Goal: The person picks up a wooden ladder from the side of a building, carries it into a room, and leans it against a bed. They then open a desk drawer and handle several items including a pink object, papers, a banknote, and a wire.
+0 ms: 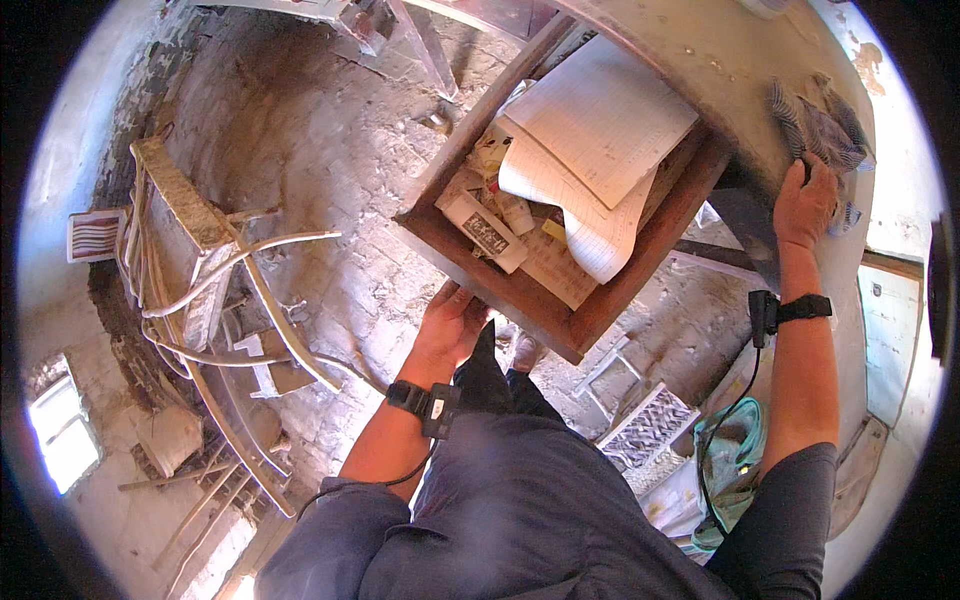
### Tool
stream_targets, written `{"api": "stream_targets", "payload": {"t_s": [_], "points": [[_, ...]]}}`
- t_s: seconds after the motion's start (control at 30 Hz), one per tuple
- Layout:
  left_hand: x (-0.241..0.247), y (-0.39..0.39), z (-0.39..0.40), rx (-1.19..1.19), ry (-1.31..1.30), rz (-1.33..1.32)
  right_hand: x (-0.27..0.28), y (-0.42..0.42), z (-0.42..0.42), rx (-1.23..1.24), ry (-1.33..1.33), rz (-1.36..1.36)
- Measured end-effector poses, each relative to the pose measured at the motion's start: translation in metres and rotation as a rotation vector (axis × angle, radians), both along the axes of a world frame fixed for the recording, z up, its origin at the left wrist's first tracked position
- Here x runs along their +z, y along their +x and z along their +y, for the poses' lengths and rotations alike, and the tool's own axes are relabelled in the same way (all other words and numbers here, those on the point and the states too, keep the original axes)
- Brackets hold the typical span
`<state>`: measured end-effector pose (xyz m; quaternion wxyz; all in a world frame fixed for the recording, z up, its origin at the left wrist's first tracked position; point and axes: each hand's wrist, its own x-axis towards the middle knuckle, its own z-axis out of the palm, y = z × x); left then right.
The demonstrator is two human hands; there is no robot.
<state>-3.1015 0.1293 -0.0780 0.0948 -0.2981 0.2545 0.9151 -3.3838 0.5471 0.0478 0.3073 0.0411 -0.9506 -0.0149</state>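
Observation:
A wooden drawer [510,300] stands pulled out from beneath a worn tabletop [720,67]. My left hand [450,326] is at its front board, with the fingertips hidden below the wood. Inside lie lined paper sheets [600,112], one with a curled corner, over a small printed box [481,229], a small white tube [514,212] and a brownish printed paper [556,270]. On the tabletop at the right, my right hand [806,202] holds the near edge of a crumpled striped cloth [821,124].
On the left, bent wooden poles [281,315] lean around a narrow wooden bench [184,195]. Below right are a woven-top stool [649,427] and a green plastic bag [739,442]. A wooden trestle leg [424,49] stands on the brick floor at the top.

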Motion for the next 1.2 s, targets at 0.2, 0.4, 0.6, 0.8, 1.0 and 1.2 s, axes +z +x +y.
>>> {"api": "stream_targets", "payload": {"t_s": [0.2, 0.4, 0.6, 0.8, 1.0, 1.2], "points": [[-0.008, 0.001, 0.000, 0.013, -0.065, -0.070, 0.001, 0.002, 0.001, 0.017, 0.010, -0.023], [0.000, -0.002, -0.006, -0.020, -0.168, -0.131, 0.002, 0.000, 0.000, 0.018, 0.015, -0.015], [0.057, -0.028, -0.031, 0.096, -0.794, -0.312, 0.005, 0.004, -0.003, -0.007, 0.022, -0.027], [0.124, -0.076, -0.042, 0.091, -1.358, 0.150, 0.003, 0.004, -0.006, -0.014, 0.029, -0.024], [0.133, -0.151, 0.014, -0.536, -1.885, 0.605, 0.002, 0.002, -0.007, -0.014, -0.017, 0.011], [0.109, -0.193, 0.099, -0.726, -2.036, 0.679, 0.004, 0.004, -0.009, -0.012, -0.021, 0.024]]}}
